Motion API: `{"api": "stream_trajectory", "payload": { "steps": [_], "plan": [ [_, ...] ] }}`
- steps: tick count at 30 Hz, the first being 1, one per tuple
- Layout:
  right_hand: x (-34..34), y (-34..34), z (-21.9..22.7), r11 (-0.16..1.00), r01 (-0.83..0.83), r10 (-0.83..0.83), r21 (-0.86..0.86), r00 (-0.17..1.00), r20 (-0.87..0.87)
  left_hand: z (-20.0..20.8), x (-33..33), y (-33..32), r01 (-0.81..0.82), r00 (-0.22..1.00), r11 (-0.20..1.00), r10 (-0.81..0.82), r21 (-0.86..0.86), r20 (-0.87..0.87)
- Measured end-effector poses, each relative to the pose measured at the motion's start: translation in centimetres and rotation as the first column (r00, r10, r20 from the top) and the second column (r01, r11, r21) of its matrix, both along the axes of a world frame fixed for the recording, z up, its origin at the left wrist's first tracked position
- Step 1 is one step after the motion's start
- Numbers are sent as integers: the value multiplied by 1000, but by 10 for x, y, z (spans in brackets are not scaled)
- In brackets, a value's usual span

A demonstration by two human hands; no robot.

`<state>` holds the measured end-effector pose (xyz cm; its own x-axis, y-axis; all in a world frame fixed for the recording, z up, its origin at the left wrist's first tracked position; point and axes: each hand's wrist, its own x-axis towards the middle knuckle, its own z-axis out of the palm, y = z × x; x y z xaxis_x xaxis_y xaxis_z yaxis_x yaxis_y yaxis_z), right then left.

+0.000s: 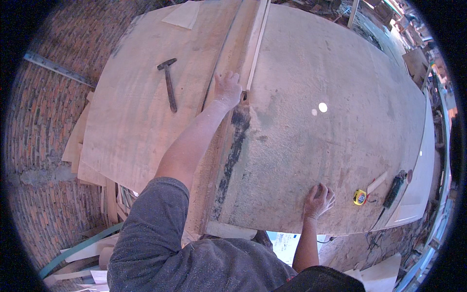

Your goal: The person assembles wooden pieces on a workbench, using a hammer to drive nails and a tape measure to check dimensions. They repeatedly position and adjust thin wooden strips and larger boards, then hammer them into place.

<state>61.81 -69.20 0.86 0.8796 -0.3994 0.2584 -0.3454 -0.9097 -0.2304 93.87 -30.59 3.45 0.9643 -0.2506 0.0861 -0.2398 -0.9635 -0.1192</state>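
Long thin wood strip [256,41], pale, lying flat on the dusty workbench top [311,146], running away from the person along the seam beside a wider board [233,53]. Near end sits under the left hand's [227,90] fingertips. Right hand [317,200] flat on bench near its front edge.

Bright, even daylight across the dusty bench [311,146], with two small round sun spots glaring near its middle. Soft, short shadows only, under the hammer [168,83] and beside the left hand [227,90]. Strong fisheye bend toward the rim, black corners all round. Sharp in the centre, smeared and washed out at the right edge.
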Motion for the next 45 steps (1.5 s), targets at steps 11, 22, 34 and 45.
{"api": "stream_trajectory", "payload": {
  "steps": [11,22,34,45],
  "plan": [
    [0,-1,-2,1000,8,-7,-26,1000,17,2,-5,0,27,998,999,-26,-22,59],
    [2,1,0,1000,22,-22,-9,999,24,-8,-5,7,106,982,992,-94,-69,164],
    [1,0,0,999,39,-39,-9,999,-13,-7,-8,8,85,983,994,-73,-66,171],
    [1,-2,-2,1000,26,-26,12,1000,-11,-14,-9,9,93,966,988,-59,-126,250]
  ]
}}
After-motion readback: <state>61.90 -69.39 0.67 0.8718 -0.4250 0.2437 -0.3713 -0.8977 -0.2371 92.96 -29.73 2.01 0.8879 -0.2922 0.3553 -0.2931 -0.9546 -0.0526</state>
